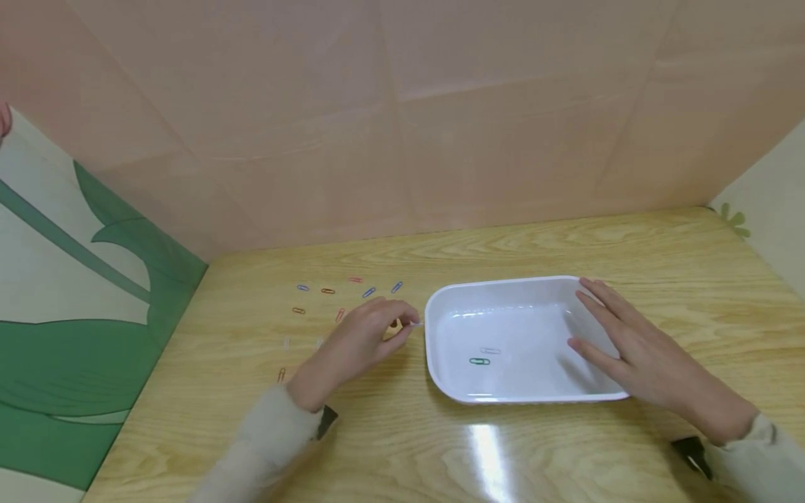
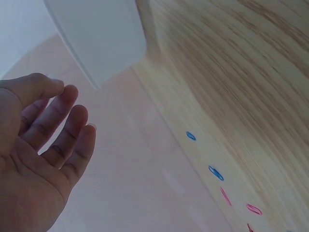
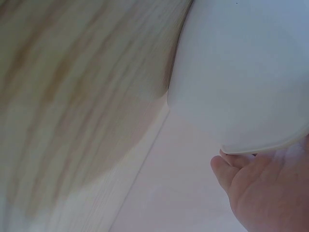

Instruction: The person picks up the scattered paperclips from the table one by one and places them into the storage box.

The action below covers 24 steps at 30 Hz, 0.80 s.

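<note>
My left hand (image 1: 361,335) is just outside the left rim of a white tray (image 1: 522,400). Its thumb and forefinger pinch a small pale paper clip (image 1: 416,323), mostly hidden by the fingertips; the left wrist view shows the left hand (image 2: 48,140) near the tray's outer wall (image 2: 101,38), the clip not distinguishable there. At the tray's right rim is my right hand (image 1: 648,353), fingers spread and fairly straight, resting along the edge. The right wrist view has the right hand (image 3: 270,183) against the rim. Inside the tray lie a green paper clip (image 1: 479,362) and a whitish one (image 1: 490,351).
Several paper clips lie scattered on the wooden table (image 1: 402,454) left of the tray, among them a blue one (image 1: 368,293), a pink one (image 1: 356,280) and a brownish-red one (image 1: 298,310). A pinkish cloth backdrop (image 1: 402,140) rises behind the table; a green-patterned cloth (image 1: 75,363) hangs at left.
</note>
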### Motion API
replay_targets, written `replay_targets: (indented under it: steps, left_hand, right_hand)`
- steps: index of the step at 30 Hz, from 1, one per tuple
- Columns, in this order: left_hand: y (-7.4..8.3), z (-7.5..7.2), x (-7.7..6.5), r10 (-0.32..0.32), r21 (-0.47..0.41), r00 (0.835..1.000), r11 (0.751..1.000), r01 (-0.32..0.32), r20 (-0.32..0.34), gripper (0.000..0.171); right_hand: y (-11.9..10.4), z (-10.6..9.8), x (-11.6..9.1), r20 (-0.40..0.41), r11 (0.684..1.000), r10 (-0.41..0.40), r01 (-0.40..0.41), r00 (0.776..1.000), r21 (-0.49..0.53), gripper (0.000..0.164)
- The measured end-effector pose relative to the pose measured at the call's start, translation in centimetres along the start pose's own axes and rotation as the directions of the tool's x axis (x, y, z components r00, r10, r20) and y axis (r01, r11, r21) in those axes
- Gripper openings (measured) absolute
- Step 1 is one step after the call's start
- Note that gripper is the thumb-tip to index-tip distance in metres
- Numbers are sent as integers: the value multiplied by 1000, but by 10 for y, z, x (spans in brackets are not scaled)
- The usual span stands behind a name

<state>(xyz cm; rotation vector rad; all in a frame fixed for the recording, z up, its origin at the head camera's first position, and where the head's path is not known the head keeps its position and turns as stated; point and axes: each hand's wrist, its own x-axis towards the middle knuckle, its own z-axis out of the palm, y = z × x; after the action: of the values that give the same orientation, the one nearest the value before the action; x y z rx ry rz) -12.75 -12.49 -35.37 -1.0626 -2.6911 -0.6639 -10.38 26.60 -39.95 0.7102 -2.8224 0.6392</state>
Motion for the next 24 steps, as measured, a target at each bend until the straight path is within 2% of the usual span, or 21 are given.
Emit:
replay_targets:
  steps: [24]
  left_hand:
    - [27, 17, 38, 44, -60, 996, 997, -39, 82, 14]
  right_hand:
    - [-1, 0, 3, -32, 1000, -16, 15, 999, -5, 71]
